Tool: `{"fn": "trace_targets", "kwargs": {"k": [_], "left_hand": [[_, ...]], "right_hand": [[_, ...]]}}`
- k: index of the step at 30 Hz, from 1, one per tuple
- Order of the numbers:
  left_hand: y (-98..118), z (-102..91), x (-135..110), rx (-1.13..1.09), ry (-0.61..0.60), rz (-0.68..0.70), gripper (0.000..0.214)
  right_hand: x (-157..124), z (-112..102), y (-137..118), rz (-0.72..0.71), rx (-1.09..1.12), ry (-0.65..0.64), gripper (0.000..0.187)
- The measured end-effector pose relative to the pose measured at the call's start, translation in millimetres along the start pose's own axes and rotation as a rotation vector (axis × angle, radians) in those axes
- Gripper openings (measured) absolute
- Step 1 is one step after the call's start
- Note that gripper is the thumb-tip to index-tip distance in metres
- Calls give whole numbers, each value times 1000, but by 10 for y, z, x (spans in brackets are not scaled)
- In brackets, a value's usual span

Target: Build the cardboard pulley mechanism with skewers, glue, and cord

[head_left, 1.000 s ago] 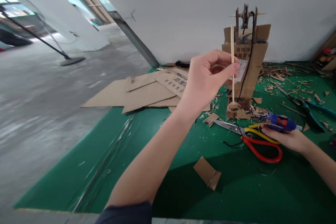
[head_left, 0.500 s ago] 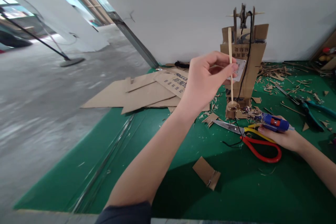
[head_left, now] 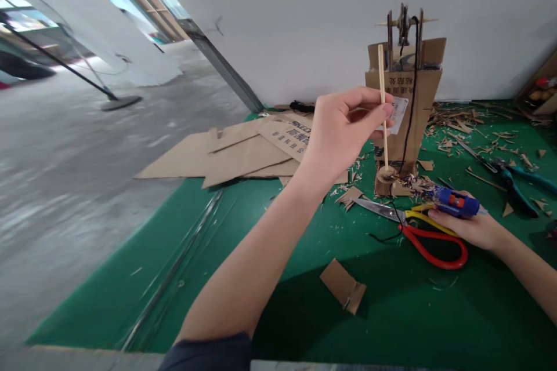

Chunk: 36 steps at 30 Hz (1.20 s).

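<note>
My left hand [head_left: 352,119] pinches a thin wooden stick [head_left: 382,75], held nearly upright. Its lower end meets a small round cardboard disc [head_left: 386,174] at the foot of a cardboard tower [head_left: 424,104]. Low on the right, my right hand [head_left: 467,223] is wrapped round a blue glue gun [head_left: 456,202], whose nozzle, covered in scraps, points left at the disc. Scissors [head_left: 435,237] with red and yellow handles lie just under the glue gun. A black string [head_left: 407,122] runs down the tower from a pulley [head_left: 404,24] at its top.
Flat cardboard sheets [head_left: 243,153] lie at the left back of the green table [head_left: 209,278]. A small cardboard piece [head_left: 342,284] lies in front. Cardboard shreds [head_left: 461,122] and teal-handled pliers [head_left: 517,185] are at the right. A white wall [head_left: 304,23] stands behind.
The stick's lower end has shifted very slightly right and tilted a little more. Both hands keep their grips, and the glue gun stays almost in place.
</note>
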<state>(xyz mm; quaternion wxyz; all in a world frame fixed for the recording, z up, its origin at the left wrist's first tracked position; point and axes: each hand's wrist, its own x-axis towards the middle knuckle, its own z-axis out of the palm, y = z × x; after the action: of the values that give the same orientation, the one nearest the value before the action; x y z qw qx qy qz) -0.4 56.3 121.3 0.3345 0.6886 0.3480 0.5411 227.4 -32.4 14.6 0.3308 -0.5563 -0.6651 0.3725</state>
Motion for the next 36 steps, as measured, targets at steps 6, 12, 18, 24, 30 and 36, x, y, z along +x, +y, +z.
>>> {"fn": "trace_targets", "kwargs": {"k": [6,12,18,24,30,36], "left_hand": [[12,4,-9,-17,6,-25,7],[2,0,-2,-20,-6,-25,10],[10,1,-6,-11,-13,-14,8],[63,-12,-19,18,-29,-20,9],[48,-164,46,150,60,69,12],[26,-444,178,435,246,238,10]], "right_hand": [[-3,-2,46,-1,52,12,19],[-1,-4,64,-9,73,10,17],[-4,6,106,-21,43,32,16],[-10,11,110,-12,63,25,15],[-37,21,44,-25,81,8,17],[-49,16,107,-68,54,17,17]]}}
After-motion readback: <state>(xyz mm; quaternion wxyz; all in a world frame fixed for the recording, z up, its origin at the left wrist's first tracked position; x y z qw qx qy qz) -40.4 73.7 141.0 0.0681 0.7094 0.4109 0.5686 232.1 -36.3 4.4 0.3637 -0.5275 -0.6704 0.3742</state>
